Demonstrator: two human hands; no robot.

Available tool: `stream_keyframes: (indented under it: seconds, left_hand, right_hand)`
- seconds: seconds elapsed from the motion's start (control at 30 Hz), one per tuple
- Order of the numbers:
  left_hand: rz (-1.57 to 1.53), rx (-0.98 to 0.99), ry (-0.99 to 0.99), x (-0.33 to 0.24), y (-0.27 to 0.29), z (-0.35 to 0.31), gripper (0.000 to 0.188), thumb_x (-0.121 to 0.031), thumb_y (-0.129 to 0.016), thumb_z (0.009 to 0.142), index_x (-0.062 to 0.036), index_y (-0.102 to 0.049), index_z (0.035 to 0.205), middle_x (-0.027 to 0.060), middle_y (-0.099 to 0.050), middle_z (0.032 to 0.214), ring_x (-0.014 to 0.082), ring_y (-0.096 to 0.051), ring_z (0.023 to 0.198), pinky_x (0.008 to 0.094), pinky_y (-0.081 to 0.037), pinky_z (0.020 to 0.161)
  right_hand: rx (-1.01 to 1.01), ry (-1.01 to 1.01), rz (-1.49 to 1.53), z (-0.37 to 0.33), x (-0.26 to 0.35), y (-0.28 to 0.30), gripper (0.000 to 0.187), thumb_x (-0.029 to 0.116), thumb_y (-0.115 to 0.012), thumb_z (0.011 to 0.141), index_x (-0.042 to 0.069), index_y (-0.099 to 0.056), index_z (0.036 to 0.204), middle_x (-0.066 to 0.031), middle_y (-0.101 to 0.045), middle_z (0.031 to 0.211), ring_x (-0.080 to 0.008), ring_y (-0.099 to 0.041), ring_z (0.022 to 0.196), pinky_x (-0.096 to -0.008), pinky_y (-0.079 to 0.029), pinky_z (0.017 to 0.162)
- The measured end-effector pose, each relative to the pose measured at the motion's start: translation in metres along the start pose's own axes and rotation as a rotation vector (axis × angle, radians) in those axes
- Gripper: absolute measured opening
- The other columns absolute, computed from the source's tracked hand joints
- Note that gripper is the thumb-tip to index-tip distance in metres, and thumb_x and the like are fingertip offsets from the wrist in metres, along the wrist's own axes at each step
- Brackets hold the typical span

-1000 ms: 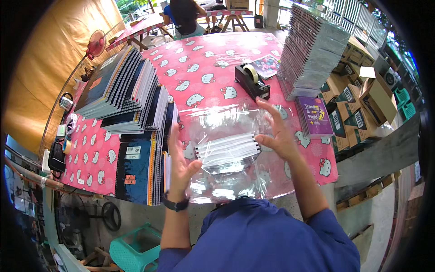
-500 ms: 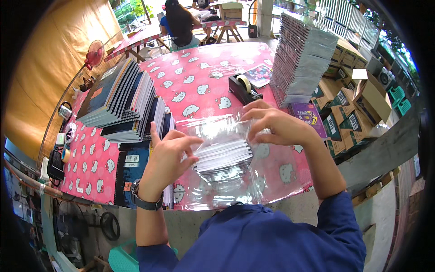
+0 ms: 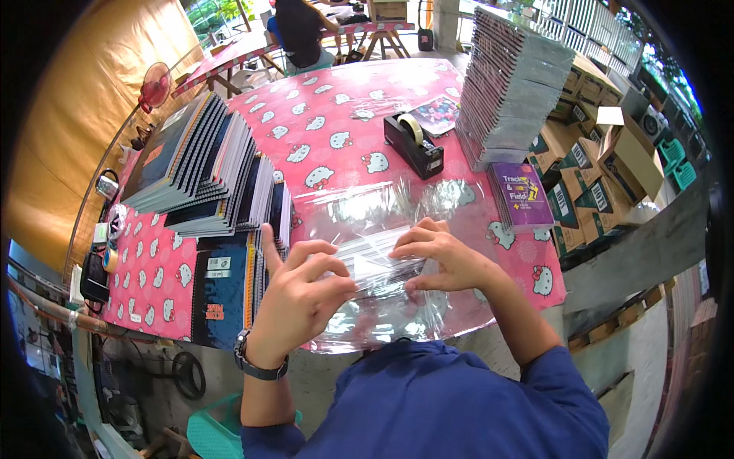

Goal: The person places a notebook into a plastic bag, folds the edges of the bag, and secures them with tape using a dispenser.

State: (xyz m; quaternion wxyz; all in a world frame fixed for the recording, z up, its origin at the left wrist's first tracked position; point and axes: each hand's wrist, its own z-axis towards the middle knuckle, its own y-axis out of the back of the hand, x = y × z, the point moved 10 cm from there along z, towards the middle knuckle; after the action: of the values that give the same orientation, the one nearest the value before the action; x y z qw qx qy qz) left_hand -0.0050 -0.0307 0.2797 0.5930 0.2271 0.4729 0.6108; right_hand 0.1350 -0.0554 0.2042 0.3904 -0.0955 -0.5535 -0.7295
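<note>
Hands: both had shifted from half a second earlier. Your right hand (image 3: 453, 260) had come down from beyond the right corner of the bundle (image 3: 368, 251) onto its right end, while your left hand (image 3: 294, 302) had slid closer to you, just by its left end.
Clear film (image 3: 344, 205): spread around the bundle and, going by the shine, over part of it. My read is you were now working the wrap right against the bundle, not just hovering around it.
Right fingers: bent over the bundle's top, thumb at its near side, though I couldn't tell if they actually gripped anything.
Left fingers: curled toward the bundle, outermost one sticking up. Couldn't tell if they pinched film.
Tape dispenser (image 3: 420, 149): beyond the bundle, a bit right, nobody touching it.
Notebook piles (image 3: 187, 172): left of the bundle.
Hard to see: the bundle's covers were hidden, your fingers blocked both its ends, and glare swallowed the film's edges. Far beyond the bundle, a seated person (image 3: 300, 37) got cut off up top.
</note>
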Motion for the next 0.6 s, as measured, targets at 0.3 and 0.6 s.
stream_keyframes:
  seconds: [0.3,0.6]
  left_hand:
    - [-0.179,-0.045,-0.064,-0.003,0.005,-0.01,0.009,-0.022,-0.067,0.075,-0.0185,-0.07,0.083,-0.0048,-0.06,0.078,0.0182,-0.056,0.096,0.0562,-0.006,0.108]
    - [-0.138,-0.062,0.188,0.05,-0.079,-0.063,0.075,-0.063,-0.046,0.082,-0.004,-0.047,0.129,0.0125,-0.044,0.136,0.0327,-0.036,0.127,0.048,-0.016,0.107]
  right_hand:
    - [0.12,-0.002,-0.155,0.006,0.0,-0.015,0.05,0.028,-0.076,0.063,0.015,-0.062,0.109,-0.003,-0.055,0.12,-0.0219,-0.047,0.108,-0.0387,-0.03,0.092]
    - [0.244,0.161,-0.158,0.005,0.014,-0.04,0.065,0.025,-0.073,0.063,0.02,-0.053,0.125,-0.0088,-0.035,0.143,-0.0329,-0.029,0.132,-0.0475,-0.025,0.105]
